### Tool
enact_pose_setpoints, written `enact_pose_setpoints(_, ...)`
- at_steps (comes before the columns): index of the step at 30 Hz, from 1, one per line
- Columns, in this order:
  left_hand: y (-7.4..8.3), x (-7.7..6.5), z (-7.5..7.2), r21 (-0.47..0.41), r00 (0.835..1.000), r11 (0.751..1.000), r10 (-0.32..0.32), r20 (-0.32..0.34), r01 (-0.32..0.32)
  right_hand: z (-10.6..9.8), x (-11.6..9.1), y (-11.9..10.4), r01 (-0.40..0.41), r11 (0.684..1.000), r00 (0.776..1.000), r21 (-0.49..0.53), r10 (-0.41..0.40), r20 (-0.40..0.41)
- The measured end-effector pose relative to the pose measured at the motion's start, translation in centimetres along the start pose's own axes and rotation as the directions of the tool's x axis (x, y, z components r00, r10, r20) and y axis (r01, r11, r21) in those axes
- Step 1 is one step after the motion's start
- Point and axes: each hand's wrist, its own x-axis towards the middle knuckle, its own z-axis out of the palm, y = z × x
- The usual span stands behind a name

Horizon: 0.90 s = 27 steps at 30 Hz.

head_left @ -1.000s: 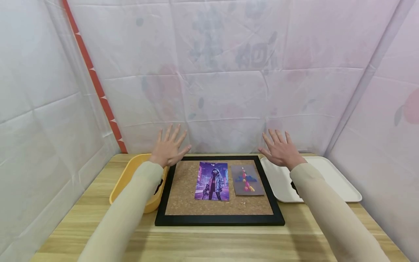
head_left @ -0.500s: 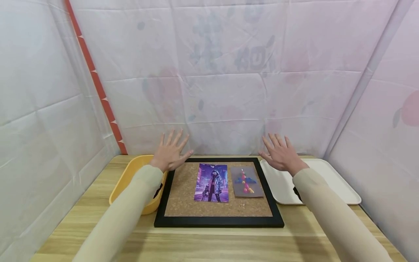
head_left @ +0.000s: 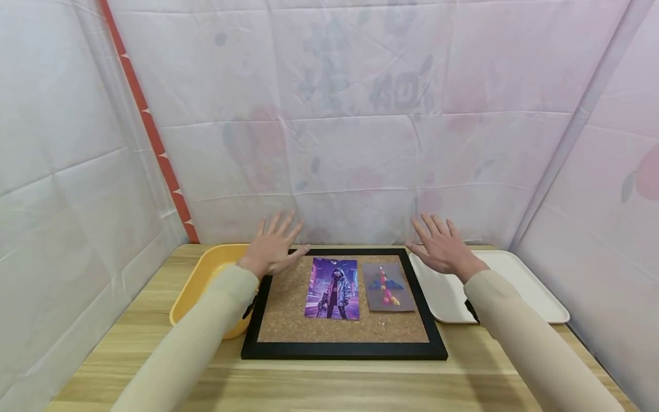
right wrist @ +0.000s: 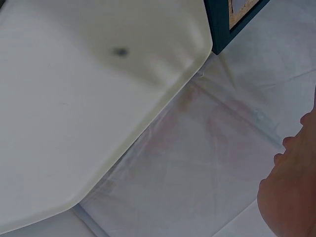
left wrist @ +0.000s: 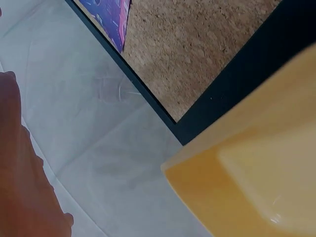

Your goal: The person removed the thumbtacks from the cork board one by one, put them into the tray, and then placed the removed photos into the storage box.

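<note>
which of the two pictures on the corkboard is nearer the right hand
The grey picture, with a pink-and-yellow shape, is nearer the right hand; the purple picture, with a hooded figure, lies further left.

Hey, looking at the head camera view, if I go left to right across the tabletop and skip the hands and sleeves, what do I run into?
Yellow bin → purple picture of a hooded figure → grey picture → white tray. Both pictures lie on the black-framed corkboard.
</note>
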Motion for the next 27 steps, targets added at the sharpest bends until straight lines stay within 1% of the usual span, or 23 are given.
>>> enact_pose_setpoints(8,0.4,-0.2,0.3,-0.005,1.000,1.000,0.009,0.006,-0.009,0.0,-0.3,-0.1,0.013,0.999,1.000,0.041,-0.013,0.002)
enact_pose_setpoints(11,0.6,-0.3,0.2,-0.023,1.000,1.000,0.012,0.011,-0.012,0.1,-0.4,-0.2,0.016,0.999,1.000,0.050,-0.016,0.004)
enact_pose_setpoints(15,0.9,-0.6,0.2,-0.046,0.999,0.999,0.014,0.029,-0.013,0.3,-0.6,-0.4,0.028,0.998,1.000,0.054,-0.027,-0.005)
enact_pose_setpoints(21,1.2,-0.9,0.9,-0.073,0.999,0.997,0.016,0.052,-0.012,0.4,-0.9,-1.0,0.043,0.996,0.999,0.082,-0.043,-0.002)
enact_pose_setpoints(25,1.4,-1.1,1.1,-0.077,0.997,0.997,0.016,0.071,-0.011,0.7,-1.0,-1.3,0.053,0.993,0.999,0.105,-0.053,-0.003)
enact_pose_setpoints(27,1.5,-1.1,1.1,-0.075,0.997,0.997,0.018,0.074,-0.013,0.9,-1.1,-1.4,0.065,0.991,0.998,0.113,-0.064,-0.016)
